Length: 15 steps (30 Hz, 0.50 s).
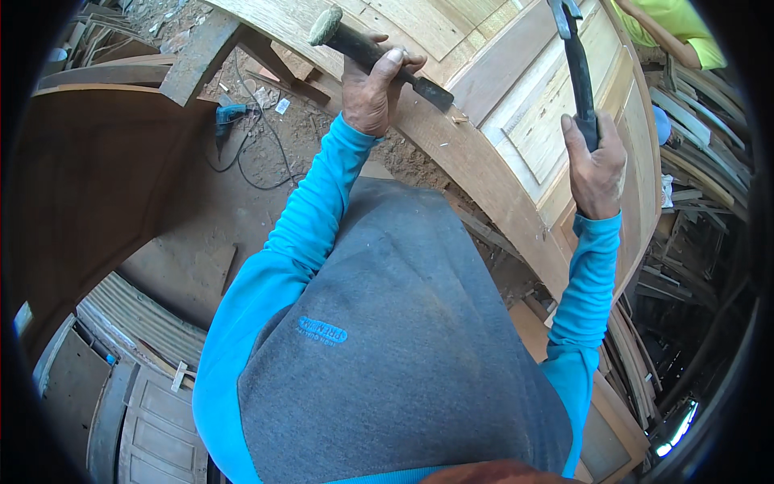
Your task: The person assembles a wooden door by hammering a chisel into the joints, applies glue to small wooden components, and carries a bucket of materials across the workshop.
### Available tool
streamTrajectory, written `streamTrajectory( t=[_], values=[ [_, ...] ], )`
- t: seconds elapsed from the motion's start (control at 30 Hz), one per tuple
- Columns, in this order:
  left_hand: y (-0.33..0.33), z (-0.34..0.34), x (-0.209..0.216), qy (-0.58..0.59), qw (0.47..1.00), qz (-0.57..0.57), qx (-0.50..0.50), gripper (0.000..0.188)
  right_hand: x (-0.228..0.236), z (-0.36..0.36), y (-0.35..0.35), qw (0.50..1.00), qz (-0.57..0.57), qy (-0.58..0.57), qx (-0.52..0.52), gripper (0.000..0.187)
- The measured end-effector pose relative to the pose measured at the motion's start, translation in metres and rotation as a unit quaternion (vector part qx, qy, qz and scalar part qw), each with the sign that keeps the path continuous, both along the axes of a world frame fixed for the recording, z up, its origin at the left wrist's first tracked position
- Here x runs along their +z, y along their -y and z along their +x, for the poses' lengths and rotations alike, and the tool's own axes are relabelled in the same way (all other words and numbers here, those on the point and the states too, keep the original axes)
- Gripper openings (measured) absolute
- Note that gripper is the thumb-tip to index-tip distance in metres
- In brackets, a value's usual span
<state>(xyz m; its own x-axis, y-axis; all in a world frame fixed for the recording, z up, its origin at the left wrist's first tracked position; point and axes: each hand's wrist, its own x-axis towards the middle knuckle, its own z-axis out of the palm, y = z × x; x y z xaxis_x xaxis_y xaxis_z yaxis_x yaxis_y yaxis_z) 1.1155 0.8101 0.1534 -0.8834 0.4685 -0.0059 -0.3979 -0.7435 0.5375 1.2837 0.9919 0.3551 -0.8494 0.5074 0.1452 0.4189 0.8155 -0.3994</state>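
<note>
My left hand (372, 90) grips a chisel (367, 50) with a dark handle and a worn pale butt. Its blade rests on the frame of a wooden panelled door (516, 121) that lies flat before me. My right hand (597, 165) holds a hammer (574, 56) by its black handle, raised above the door with the metal head at the top edge of the view. Both arms wear bright blue sleeves under a grey vest.
A blue power drill (230, 114) with a black cord lies on the dirt floor (266, 169) to the left. Stacked wooden doors and planks (137, 387) fill the lower left and the right side. Another person in a yellow-green shirt (685, 28) stands at the top right.
</note>
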Motion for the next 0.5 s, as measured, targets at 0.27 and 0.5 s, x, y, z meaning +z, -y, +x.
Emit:
streamTrajectory(
  t=[0.27, 0.5],
  values=[
    [-0.010, 0.007, -0.021, 0.033, 0.998, 0.031, 0.045, 0.031, 0.050, -0.127, 0.012, 0.943, 0.135, -0.014, 0.303, 0.032],
    [-0.008, 0.015, -0.016, -0.059, 0.993, -0.092, 0.034, 0.032, 0.069, -0.185, 0.065, 0.910, 0.224, -0.049, 0.346, 0.019]
  ],
)
